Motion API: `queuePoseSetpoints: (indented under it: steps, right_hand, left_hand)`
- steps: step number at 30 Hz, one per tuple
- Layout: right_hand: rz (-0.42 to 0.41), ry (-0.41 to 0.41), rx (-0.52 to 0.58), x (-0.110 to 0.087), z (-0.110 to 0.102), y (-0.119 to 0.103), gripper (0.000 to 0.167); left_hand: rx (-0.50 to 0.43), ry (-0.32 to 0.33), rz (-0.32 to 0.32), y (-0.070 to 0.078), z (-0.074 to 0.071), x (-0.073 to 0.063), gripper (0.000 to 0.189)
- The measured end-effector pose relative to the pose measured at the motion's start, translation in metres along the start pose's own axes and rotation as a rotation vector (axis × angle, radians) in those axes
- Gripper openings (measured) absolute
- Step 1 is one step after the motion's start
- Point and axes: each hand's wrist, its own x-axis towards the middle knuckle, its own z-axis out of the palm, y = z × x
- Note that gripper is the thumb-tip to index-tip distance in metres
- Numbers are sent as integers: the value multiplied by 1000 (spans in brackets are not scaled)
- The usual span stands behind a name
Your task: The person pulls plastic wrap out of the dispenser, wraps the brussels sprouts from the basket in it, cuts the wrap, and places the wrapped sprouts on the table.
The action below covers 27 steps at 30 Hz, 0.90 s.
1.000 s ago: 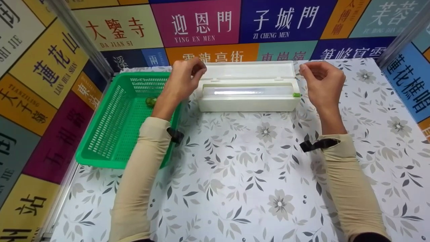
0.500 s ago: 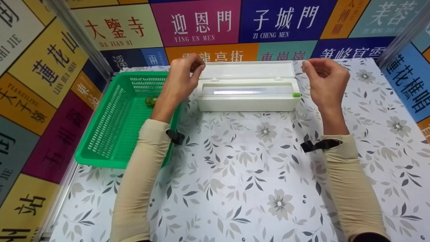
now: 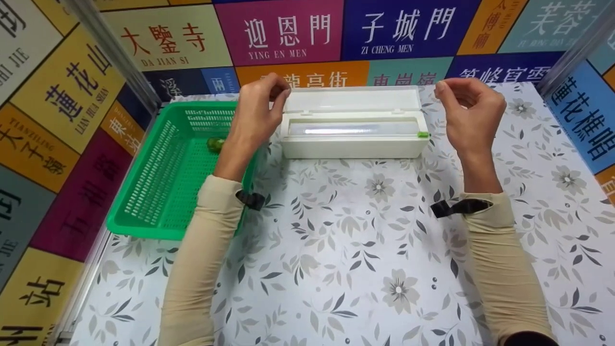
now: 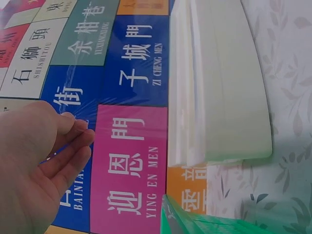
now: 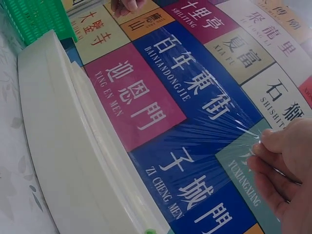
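Note:
A sheet of clear cling film [image 5: 239,127] is drawn up from the white dispenser box [image 3: 355,149], its creases fanning out from the pinched corners in both wrist views. My left hand [image 3: 259,108] pinches one corner between thumb and fingers, above the box's left end. The other corner is pinched by my right hand [image 3: 474,113], held beyond the right end. The box's lid [image 3: 353,100] stands tipped back, showing the shiny roll [image 3: 350,129] inside. A small green tab [image 3: 423,134] sits at the right end of its front edge.
Left of the box stands a green plastic basket [image 3: 116,218], partly behind my left forearm. A green vegetable [image 3: 215,144] lies in it, partly hidden by my wrist. Behind the table rises a wall [image 3: 283,33] of coloured sign panels. A floral cloth [image 3: 331,269] covers the table.
Both hands have risen a little, and the right hand has moved slightly farther right. The box and basket stay in place.

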Motion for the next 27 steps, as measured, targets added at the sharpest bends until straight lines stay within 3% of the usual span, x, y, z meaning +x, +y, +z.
queuePoseSetpoints:
  steps: [10, 20, 27]
  right_hand:
    - [-39, 14, 22, -1, -3, -10, 17]
    - [-45, 28, 59, -4, -8, -27, 16]
    - [-36, 36, 109, -7, -12, -42, 15]
  left_hand:
    - [30, 57, -55, 11, -4, -10, 18]
    - [-11, 128, -9, 19, -9, -18, 16]
    - [-25, 148, -13, 25, -14, -24, 18]
